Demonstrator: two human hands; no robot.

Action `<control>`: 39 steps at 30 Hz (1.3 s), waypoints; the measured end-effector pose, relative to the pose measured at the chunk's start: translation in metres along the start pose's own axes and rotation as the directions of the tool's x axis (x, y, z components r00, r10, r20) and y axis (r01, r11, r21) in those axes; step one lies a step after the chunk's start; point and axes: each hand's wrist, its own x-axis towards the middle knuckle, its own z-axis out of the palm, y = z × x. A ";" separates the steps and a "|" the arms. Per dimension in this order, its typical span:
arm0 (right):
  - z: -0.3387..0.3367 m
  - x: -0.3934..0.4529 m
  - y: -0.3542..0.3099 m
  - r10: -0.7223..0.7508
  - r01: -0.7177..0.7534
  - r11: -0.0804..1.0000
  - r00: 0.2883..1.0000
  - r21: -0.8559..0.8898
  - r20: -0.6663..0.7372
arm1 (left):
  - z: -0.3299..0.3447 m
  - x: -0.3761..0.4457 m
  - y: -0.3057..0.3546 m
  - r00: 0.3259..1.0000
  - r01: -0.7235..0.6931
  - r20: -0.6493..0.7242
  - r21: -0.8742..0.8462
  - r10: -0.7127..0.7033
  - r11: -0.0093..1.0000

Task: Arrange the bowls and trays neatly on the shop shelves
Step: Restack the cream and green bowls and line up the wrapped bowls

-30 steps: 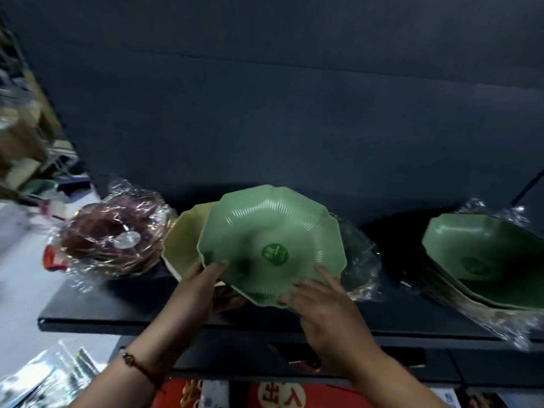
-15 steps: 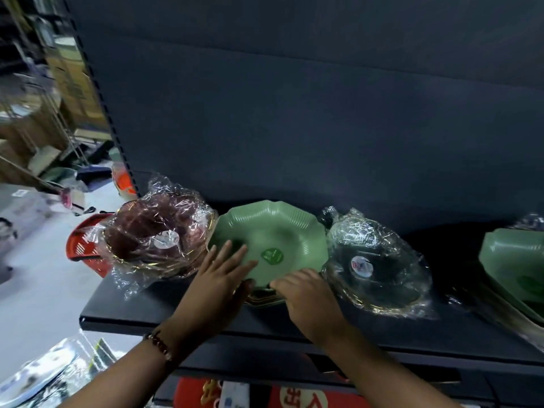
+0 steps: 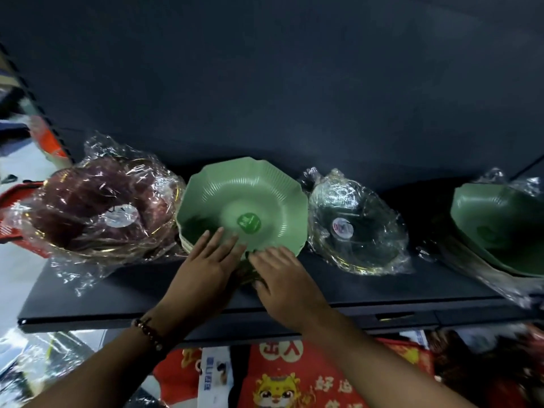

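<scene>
Bowl (image 3: 247, 204) settled between wrapped stacks (image 3: 100, 207).

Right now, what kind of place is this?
Probably a housewares shop: a black metal display shelf holds a ribbed green plastic bowl with a round label, between a plastic-wrapped stack of dark red bowls and plastic-wrapped clear bowls.

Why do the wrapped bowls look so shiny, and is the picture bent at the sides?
Head view: light glares off the plastic wrap on the maroon bowls and clear bowls; the shelf edge bows from the wide lens; corners smear; the green bowl stays sharp.
</scene>
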 end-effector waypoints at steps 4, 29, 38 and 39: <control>-0.016 -0.020 0.024 0.135 -0.134 0.991 0.990 0.023 -0.039 | -0.005 0.023 0.031 1.000 0.000 0.005 -0.009 0.000 1.000; -0.147 -0.344 0.360 0.708 -0.710 0.700 0.674 0.081 -0.211 | 0.068 0.290 0.466 0.869 -0.495 0.063 0.047 0.492 0.868; -0.146 -0.346 0.374 0.715 -0.629 0.687 0.676 0.364 -0.180 | 0.060 0.292 0.476 0.908 -0.412 -0.080 0.010 0.411 0.911; -0.150 -0.346 0.371 0.726 -0.595 0.659 0.662 0.460 -0.183 | 0.057 0.292 0.476 0.914 -0.388 -0.127 0.005 0.385 0.922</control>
